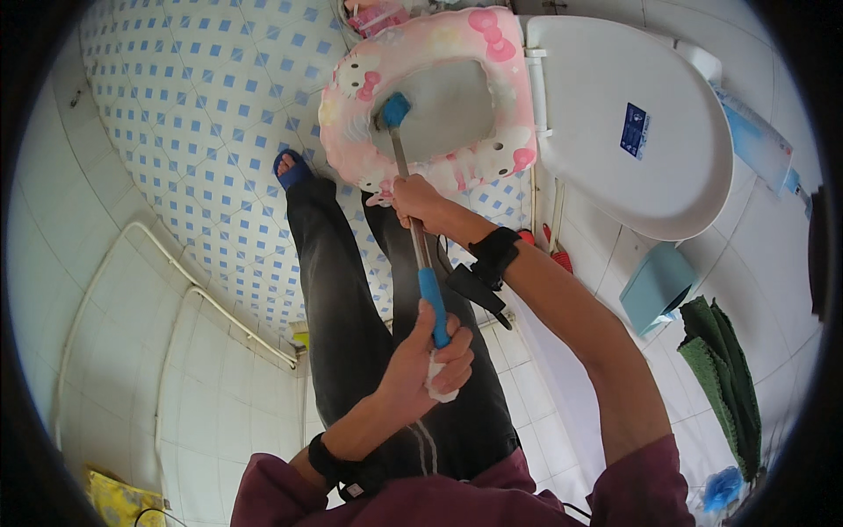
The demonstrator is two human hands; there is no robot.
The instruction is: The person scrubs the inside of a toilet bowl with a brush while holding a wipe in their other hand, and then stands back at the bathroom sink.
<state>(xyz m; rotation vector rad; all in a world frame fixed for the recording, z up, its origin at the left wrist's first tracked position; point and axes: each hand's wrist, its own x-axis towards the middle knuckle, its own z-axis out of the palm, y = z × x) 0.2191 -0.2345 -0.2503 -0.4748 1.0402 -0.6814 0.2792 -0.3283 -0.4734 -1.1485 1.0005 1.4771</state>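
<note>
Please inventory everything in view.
Brush: one, blue and metallic, centre
Small item: one, white, lower centre
Toilet bowl: one, white, upper centre
Seat cover: one, pink, around bowl
Lid: one, white, upper right
Container: one, teal, right
Cloth: one, green, far right
Crumpled plastic: one, blue, lower right
Sheet: one, yellow, lower left
Pipework: count unclear, cream, left
Floor tiles: many, white and blue, upper left
Wristbands: two, black, both wrists
Left hand: one, gripping brush
Right hand: one, gripping brush nearer bowl

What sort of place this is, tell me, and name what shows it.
A bathroom, probably a home one: a white toilet lid stands open behind a pink-patterned seat, a long-handled brush has its blue head at the seat's opening, and the floor is tiled.
</note>
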